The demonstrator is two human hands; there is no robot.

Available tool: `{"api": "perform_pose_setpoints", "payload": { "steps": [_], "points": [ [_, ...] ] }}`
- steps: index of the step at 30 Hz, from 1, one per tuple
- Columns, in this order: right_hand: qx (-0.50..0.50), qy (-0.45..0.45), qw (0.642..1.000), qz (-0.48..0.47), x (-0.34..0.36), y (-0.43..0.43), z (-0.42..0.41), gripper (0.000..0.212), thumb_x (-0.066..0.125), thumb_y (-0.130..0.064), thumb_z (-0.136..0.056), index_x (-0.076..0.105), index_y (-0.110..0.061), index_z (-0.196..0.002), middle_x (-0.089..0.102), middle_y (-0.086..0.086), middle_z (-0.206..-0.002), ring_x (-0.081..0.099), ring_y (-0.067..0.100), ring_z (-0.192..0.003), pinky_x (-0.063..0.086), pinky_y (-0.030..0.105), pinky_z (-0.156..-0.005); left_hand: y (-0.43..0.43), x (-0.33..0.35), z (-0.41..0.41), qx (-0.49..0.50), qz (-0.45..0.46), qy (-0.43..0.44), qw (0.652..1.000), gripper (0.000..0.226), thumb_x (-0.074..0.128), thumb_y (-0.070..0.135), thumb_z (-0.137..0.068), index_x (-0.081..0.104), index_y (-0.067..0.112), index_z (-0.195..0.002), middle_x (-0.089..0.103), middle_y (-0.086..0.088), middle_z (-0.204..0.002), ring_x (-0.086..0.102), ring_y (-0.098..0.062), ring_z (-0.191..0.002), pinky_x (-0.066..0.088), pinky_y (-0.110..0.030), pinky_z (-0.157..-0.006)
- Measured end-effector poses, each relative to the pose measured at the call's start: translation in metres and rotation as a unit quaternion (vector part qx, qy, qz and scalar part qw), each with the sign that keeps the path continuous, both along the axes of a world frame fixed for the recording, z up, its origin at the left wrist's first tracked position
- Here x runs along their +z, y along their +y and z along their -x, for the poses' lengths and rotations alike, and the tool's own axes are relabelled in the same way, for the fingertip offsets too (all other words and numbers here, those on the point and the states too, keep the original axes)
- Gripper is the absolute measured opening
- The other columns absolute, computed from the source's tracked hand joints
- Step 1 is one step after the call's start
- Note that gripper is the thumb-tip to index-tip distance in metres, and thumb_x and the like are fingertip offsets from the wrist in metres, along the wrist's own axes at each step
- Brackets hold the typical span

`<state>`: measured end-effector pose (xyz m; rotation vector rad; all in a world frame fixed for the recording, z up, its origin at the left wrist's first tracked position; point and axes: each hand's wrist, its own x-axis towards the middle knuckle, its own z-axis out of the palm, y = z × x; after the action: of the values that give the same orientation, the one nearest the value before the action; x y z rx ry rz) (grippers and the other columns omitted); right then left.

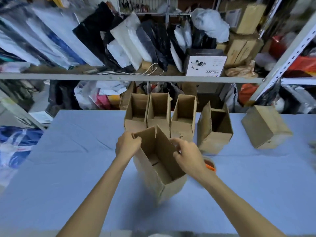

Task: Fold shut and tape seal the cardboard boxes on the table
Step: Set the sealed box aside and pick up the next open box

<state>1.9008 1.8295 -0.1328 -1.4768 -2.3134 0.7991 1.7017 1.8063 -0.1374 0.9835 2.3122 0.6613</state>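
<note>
Grey metal shelving (130,79) crammed with plastic-wrapped packages (123,41) stands behind a blue-covered table (68,151).

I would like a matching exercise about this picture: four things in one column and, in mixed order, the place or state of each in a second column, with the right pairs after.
Things
1. nearest box
2. tape roll
3. far-right box
4. white printed box

Places or states
a. stands on the shelf
b. closed, on the table
c. open, held at its top flaps by the left hand and the right hand
d. partly hidden behind the right wrist

Pairs: 1-c, 2-d, 3-b, 4-a
</note>
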Motion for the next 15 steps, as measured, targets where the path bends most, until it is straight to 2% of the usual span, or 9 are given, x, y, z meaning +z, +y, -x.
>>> {"api": "perform_pose_setpoints", "payload": {
  "steps": [3,6,8,10,12,13,15],
  "points": [
    [-0.015,0.008,1.000,0.023,-0.023,0.014,0.004,0.038,0.061,-0.010,-0.091,0.057,-0.020,-0.127,0.066,0.000,-0.113,0.062,0.012,-0.101,0.055,0.030,-0.087,0.000,-0.017,0.008,0.025,0.035,-0.013,0.999,0.019,0.049,0.020,-0.090,0.059,0.011,-0.104,0.065,-0.012,-0.099,0.065,-0.033,-0.087,0.054,-0.037,-0.077],
    [-0.019,-0.019,0.998,0.060,-0.043,0.023,0.000,0.039,0.064,-0.013,-0.089,0.055,-0.018,-0.127,0.063,0.001,-0.117,0.059,0.013,-0.106,0.052,0.028,-0.090,-0.006,-0.034,0.010,0.054,0.046,-0.020,0.997,0.022,0.046,0.017,-0.089,0.060,0.007,-0.104,0.066,-0.015,-0.100,0.066,-0.035,-0.086,0.054,-0.037,-0.079],
    [-0.022,-0.003,0.998,0.062,-0.052,0.029,-0.007,0.040,0.065,-0.016,-0.089,0.055,-0.017,-0.128,0.061,0.001,-0.120,0.058,0.012,-0.108,0.050,0.026,-0.091,-0.012,-0.045,0.012,0.064,0.059,-0.021,0.996,0.021,0.044,0.015,-0.086,0.058,0.005,-0.100,0.067,-0.017,-0.098,0.066,-0.036,-0.085,0.054,-0.037,-0.079],
    [-0.060,0.042,0.997,0.016,-0.053,0.037,-0.017,0.035,0.064,-0.021,-0.090,0.056,-0.017,-0.125,0.060,0.000,-0.118,0.056,0.010,-0.106,0.050,0.027,-0.090,-0.015,-0.052,0.011,0.058,0.075,-0.024,0.995,0.017,0.045,0.014,-0.083,0.056,0.005,-0.094,0.067,-0.017,-0.092,0.066,-0.035,-0.081,0.054,-0.038,-0.080],
    [-0.133,0.048,0.987,-0.079,-0.050,0.051,-0.027,0.034,0.063,-0.016,-0.090,0.056,-0.013,-0.122,0.056,0.005,-0.119,0.053,0.013,-0.105,0.046,0.025,-0.086,-0.015,-0.049,0.008,0.040,0.099,-0.022,0.994,0.010,0.046,0.014,-0.084,0.053,0.006,-0.083,0.067,-0.015,-0.080,0.067,-0.031,-0.069,0.053,-0.033,-0.072],
    [-0.176,0.029,0.976,-0.124,-0.048,0.061,-0.033,0.039,0.066,-0.011,-0.087,0.053,-0.009,-0.124,0.053,0.010,-0.122,0.051,0.019,-0.108,0.045,0.027,-0.086,-0.013,-0.046,0.007,0.028,0.117,-0.021,0.993,0.010,0.048,0.014,-0.084,0.051,0.007,-0.078,0.066,-0.013,-0.074,0.066,-0.028,-0.062,0.051,-0.029,-0.065],
    [-0.247,-0.036,0.952,-0.177,-0.048,0.082,-0.043,0.059,0.071,-0.006,-0.079,0.045,-0.001,-0.131,0.045,0.021,-0.132,0.043,0.034,-0.121,0.045,0.039,-0.097,-0.008,-0.038,0.005,0.004,0.159,-0.019,0.987,0.010,0.051,0.015,-0.083,0.050,0.007,-0.076,0.064,-0.013,-0.074,0.065,-0.026,-0.056,0.050,-0.027,-0.058]
  ]
}}
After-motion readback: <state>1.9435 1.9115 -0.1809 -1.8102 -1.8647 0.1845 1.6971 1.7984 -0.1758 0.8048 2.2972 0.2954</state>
